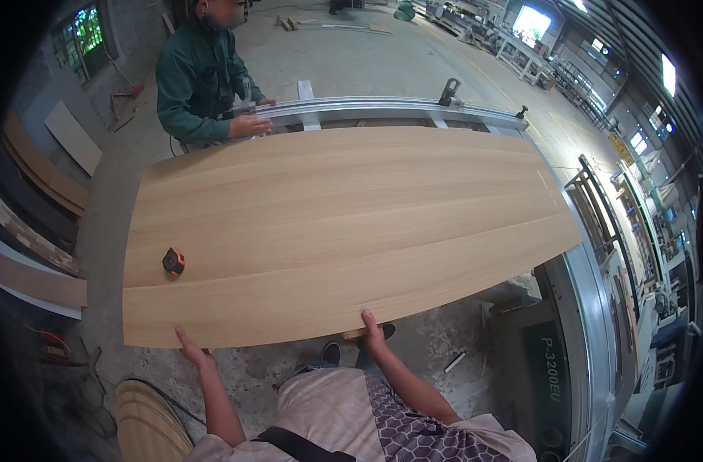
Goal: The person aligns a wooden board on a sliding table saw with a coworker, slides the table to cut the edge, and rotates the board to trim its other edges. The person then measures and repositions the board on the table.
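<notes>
A large light wood-grain board lies flat in front of me, on the bed of a big grey machine. My left hand grips its near edge toward the left corner. Further right along that edge, my right hand has hold of the board too. Both thumbs rest on the top face, while the other fingers are mostly hidden underneath. On the board's left part sits a black and orange tape measure, apart from both hands.
Along the far edge runs a metal rail with a black stop. A co-worker in a green jacket stands at the far left, hands by the rail. The machine's grey cabinet is at right. Panels lean at left.
</notes>
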Motion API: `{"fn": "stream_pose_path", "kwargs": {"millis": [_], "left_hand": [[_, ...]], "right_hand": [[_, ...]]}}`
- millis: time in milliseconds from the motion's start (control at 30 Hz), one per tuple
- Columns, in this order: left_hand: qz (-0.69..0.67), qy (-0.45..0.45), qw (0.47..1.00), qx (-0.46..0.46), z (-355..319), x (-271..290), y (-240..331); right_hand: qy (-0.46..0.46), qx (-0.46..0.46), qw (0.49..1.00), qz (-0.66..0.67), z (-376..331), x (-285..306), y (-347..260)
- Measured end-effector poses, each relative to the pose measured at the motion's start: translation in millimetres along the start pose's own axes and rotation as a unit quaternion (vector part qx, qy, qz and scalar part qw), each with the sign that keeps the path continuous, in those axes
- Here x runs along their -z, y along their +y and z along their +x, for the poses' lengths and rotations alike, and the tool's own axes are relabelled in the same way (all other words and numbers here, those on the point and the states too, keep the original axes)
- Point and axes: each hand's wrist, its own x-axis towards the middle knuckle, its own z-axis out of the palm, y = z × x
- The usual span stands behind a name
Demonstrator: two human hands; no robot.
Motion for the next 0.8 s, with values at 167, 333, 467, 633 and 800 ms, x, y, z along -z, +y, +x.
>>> {"fn": "stream_pose_path", "kwargs": {"millis": [167,333,467,633,800], "left_hand": [[0.007,-0.001,1.000,-0.004,-1.2,-0.3,0.8],[0.006,-0.002,1.000,-0.001,2.9,2.2,-1.6],[0.003,-0.005,1.000,-0.002,4.0,2.2,-2.8],[0.008,-0.003,1.000,0.000,6.4,4.4,-3.4],[0.010,0.006,1.000,0.002,4.3,2.8,-1.9]], "right_hand": [[-0.006,0.000,1.000,0.030,-1.5,-0.6,-1.3],[0.006,0.008,1.000,0.016,-5.1,-4.3,-3.4],[0.011,-0.005,1.000,0.005,-5.8,-3.5,-5.2],[0.000,-0.049,0.999,0.004,-6.5,-1.1,-9.0],[-0.009,-0.036,0.999,0.020,-7.1,-2.0,-9.4]]}}
